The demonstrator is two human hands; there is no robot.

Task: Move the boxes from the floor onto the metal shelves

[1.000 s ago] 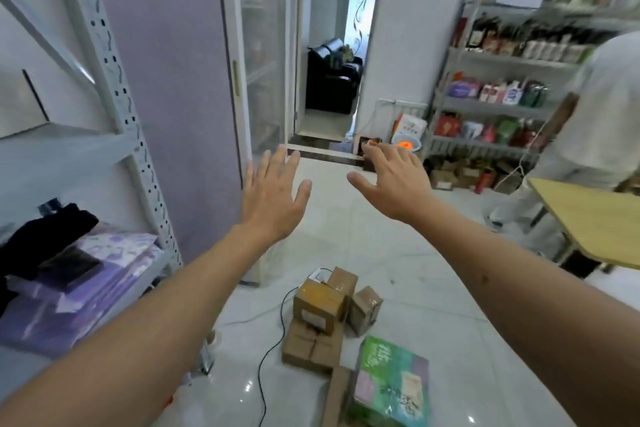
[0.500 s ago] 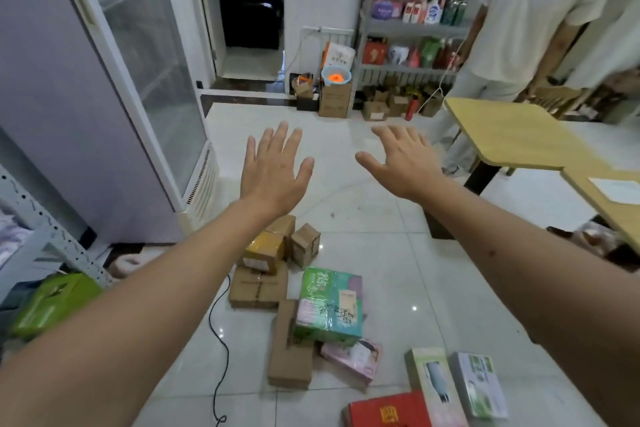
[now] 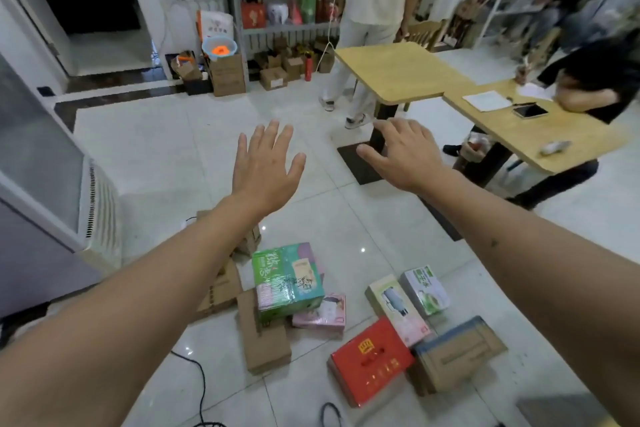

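I hold both grips wide and empty, left hand (image 3: 265,163) and right hand (image 3: 403,152); the green box (image 3: 285,279) lies lower in frame, nearer my left.

Even, bright indoor light fell from above, leaving small glints on the glossy floor tiles (image 3: 207,156). Wide-angle bending curved the edges; the far right blurred.

View tilted down, more boxes (image 3: 372,360) visible
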